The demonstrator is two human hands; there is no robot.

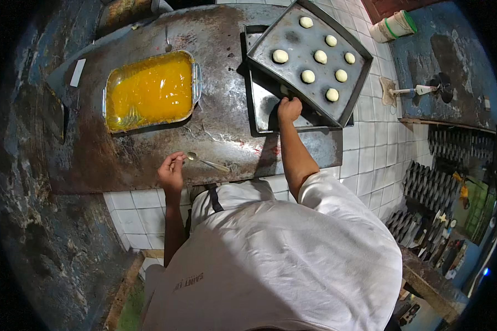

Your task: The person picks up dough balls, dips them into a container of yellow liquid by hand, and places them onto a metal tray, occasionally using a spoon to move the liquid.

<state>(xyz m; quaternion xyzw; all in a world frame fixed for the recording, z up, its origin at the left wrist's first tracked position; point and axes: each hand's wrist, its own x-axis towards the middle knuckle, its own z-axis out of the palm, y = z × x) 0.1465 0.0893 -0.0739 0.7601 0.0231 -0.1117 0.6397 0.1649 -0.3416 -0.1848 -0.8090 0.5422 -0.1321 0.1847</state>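
My right hand [290, 110] is closed at the near wall of a dark metal baking tray [292, 37]; its fingertips are partly hidden there. Several pale dough balls [320, 57] sit spaced out on this tray, which lies turned askew on top of a second metal tray [264, 105]. Over the table's front edge, my left hand [171, 172] has its fingers curled together, and I cannot make out whether anything is in them. Right beside those fingertips a metal spoon [210, 163] lies on the table.
A glass dish [197, 83] of glossy orange-yellow filling stands left on the worn metal table [221, 105]. Another spoon [167, 39] and a white strip [78, 73] lie near it. Beyond the trays are a white bucket [393, 26] and a tiled floor [367, 140]. Dark slatted racks [433, 185] stand right.
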